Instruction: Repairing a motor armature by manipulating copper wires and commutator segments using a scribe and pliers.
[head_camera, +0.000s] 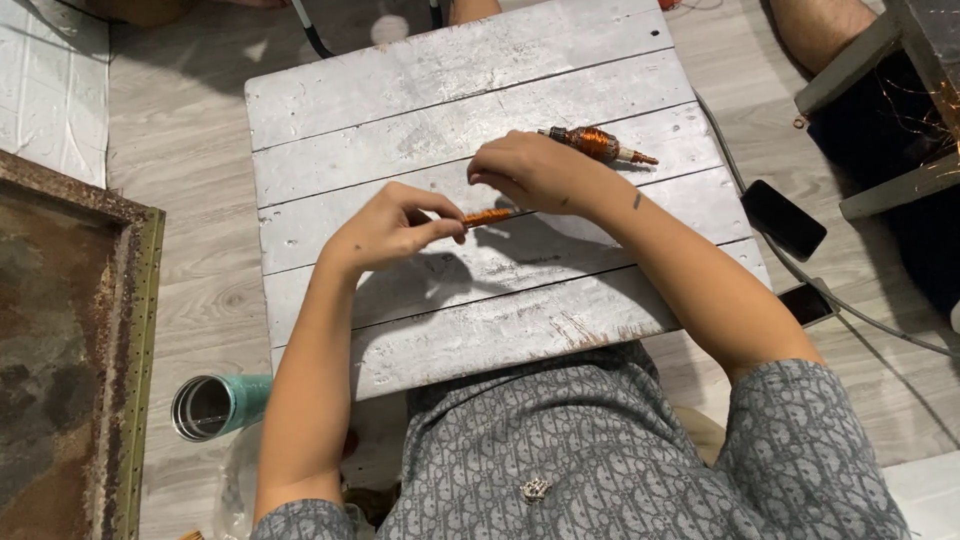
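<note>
here, a whitewashed wooden plank table (430, 90) fills the middle of the view, its boards running left to right. off its left edge lie a rusty metal-framed panel (70, 350) on the floor and a teal metal tumbler (222, 404) on its side near the table's near left corner; off the right edge are two dark flat phones (783, 219) and a grey cable (860, 315).

the person's left hand (390, 228) and right hand (535, 172) meet over the table's middle boards. between them is a thin twisted strand of copper wire (488, 215), its long axis nearly level, left to right. the left fingers pinch its left end between thumb and forefinger; the right hand is curled shut over its right end, though the exact fingertip grip is hidden.

just beyond the right hand, toward the far right corner, rests a copper-wound motor armature with a short shaft (598, 144), lying slantwise, untouched, nearer the right hand than the left.
</note>
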